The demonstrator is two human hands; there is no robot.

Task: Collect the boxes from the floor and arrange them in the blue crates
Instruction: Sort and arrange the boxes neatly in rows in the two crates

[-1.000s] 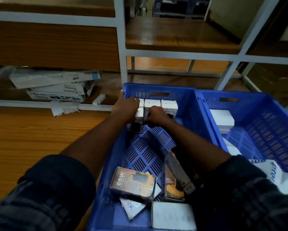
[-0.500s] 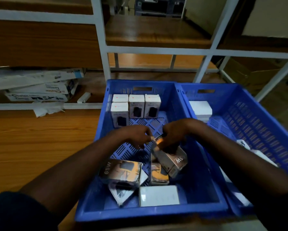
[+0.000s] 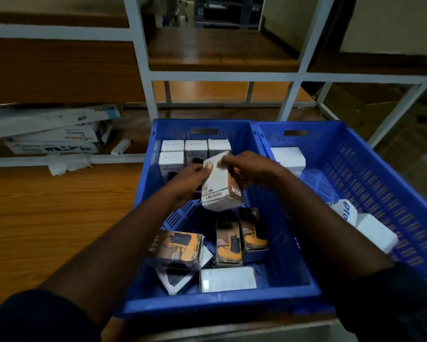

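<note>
Blue crates (image 3: 276, 296) perforated plastic; boxes (image 3: 218, 186) cardboard; floor (image 3: 47, 213) wood-grain.

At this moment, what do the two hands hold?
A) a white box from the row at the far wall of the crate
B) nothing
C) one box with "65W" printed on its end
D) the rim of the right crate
C: the left hand and the right hand both grip the 65W box over the left crate, and the print shows on its near end.
</note>
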